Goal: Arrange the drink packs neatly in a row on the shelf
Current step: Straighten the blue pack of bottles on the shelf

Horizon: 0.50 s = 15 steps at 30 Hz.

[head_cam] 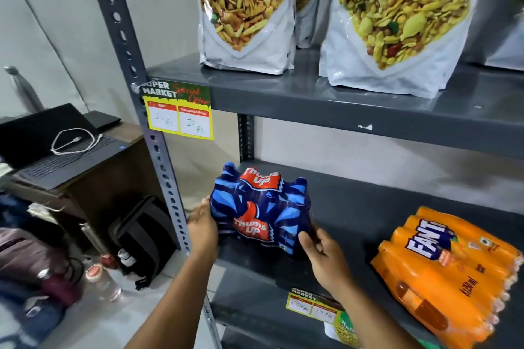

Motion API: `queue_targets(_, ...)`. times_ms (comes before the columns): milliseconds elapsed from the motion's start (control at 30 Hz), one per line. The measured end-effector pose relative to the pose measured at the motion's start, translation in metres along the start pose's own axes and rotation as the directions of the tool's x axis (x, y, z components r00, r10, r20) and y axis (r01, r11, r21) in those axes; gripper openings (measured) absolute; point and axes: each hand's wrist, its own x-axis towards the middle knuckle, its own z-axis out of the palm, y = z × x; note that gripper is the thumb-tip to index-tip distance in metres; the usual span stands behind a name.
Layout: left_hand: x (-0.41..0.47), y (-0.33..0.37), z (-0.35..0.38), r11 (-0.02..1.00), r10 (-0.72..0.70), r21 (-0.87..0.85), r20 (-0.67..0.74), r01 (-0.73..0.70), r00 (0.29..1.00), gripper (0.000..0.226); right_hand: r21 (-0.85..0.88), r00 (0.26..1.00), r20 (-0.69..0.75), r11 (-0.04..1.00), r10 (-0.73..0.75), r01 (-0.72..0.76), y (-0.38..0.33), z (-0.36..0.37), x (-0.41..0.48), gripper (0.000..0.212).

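Thums Up pack (259,208), blue shrink-wrapped, sits at the left end of the middle shelf (368,207), close to the slotted upright (158,156). I have it between both hands: my left hand (202,225) is flat against its left side, fingers spread along the wrap, and my right hand (323,256) curls round its near right corner, thumb on the front. Neither is closed tight; I am pressing from two sides, which I judge suits nudging a soft, heavy bundle square to the shelf edge rather than lifting it. The orange Fanta pack (445,272) lies well apart to the right, angled and overhanging the front lip, so I reckon it needs straightening next and drawing toward the blue one. Above, bags of snack mix (397,22) stand on the upper shelf, a price tag (178,110) hanging from its edge. To the left a laptop (56,150) rests on a bench.
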Motion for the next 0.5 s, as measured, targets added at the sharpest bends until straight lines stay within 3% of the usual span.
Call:
queue_targets(100, -0.010, 0.003, -0.009, 0.954, -0.125, -0.259, 0.111, 0.150, 0.986, 0.037, -0.065, 1.000, -0.016, 0.998, 0.004, -0.005, 0.002, 0.001, -0.004, 0.036)
queue_targets(267, -0.016, 0.001, -0.016, 0.933, -0.185, -0.267, 0.218, 0.240, 0.958, 0.038, -0.144, 0.999, -0.030, 0.989, -0.027, 0.022, -0.006, 0.002, -0.007, 0.017)
queue_targets(500, -0.031, -0.003, -0.025, 0.913, -0.215, -0.309, 0.193, 0.267, 0.957, 0.041, -0.137, 0.998, -0.049, 0.990, -0.035, 0.028, -0.005, 0.006, -0.020, 0.023)
